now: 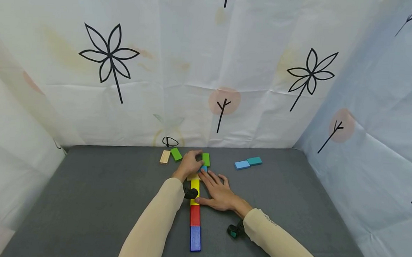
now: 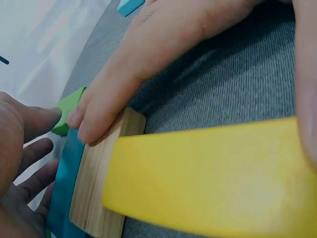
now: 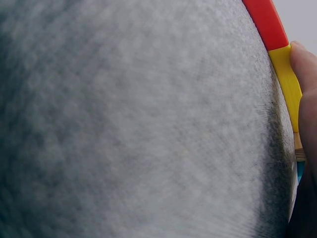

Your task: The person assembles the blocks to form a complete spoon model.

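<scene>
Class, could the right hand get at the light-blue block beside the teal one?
Probably yes: no block lies between the right hand and the light-blue block, though that hand touches the yellow block.

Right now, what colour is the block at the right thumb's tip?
Yellow; the block shows best in the left wrist view.

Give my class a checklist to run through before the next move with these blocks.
1. Dark blue block, red block and yellow block lined up end to end: ok.
2. Wooden crosspiece lying crosswise at the yellow block's far end: ok.
3. Right hand touching the row, thumb at the yellow block, fingertips at the wooden crosspiece: ok.
4. Left hand firmly gripping the green block beside its fingertips: cannot tell.
5. Every block joined to the row: not ok; light blue block and teal block lie apart, to the right.
</scene>
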Available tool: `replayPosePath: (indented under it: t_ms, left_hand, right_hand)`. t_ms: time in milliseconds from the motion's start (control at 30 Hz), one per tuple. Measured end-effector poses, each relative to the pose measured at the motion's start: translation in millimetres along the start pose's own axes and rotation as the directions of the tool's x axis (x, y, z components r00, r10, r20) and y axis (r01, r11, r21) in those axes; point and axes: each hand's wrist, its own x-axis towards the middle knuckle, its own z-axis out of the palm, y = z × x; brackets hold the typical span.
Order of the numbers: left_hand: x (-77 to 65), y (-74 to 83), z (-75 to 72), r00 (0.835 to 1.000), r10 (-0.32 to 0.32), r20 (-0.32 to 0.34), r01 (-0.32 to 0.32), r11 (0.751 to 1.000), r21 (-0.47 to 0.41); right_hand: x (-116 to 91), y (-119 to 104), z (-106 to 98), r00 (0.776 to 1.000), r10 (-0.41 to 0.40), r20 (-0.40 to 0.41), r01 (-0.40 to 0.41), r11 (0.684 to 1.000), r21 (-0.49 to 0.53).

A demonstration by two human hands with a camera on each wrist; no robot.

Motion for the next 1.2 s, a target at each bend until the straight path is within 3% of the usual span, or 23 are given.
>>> replayPosePath:
  t_ms: [300,433,567,833,1000,1200]
  left_hand:
    - [-4.4,-12.7,-17.6,0.984,0.065,-0.165,-0.079,0.994,-0.082]
    - [-6.6,-23.0,-30.5,0.961,0.059,-0.271,-0.067,0.998,-0.020]
    - [-9.2,-36.6,-43.0,0.944,0.033,-0.328,-0.015,0.998,0.059]
    - [-15.9,-58.7,-61.2,0.965,-0.008,-0.263,0.050,0.987,0.154]
    - [-18.7,-62.2,-64.7,0.978,-0.041,-0.205,0.079,0.981,0.177]
    - [-17.9,-63.6,-64.1,0.978,-0.046,-0.203,0.085,0.979,0.188]
  right_hand:
    - [0.4,-1.2,-0.9,1.000,0.005,-0.002,-0.005,1.000,0.009]
    - [0.4,-1.7,-1.2,1.000,0.018,0.004,-0.018,1.000,0.005]
    - [-0.2,-2.6,-2.1,1.000,0.021,0.005,-0.021,1.000,0.015]
    - [-0.4,-1.8,-2.3,1.000,0.011,0.007,-0.011,1.000,0.013]
    - [-0.9,-1.7,-2.8,1.000,0.014,0.012,-0.014,1.000,0.020]
    - [-0.6,-1.5,-2.6,1.000,0.013,0.011,-0.014,1.000,0.023]
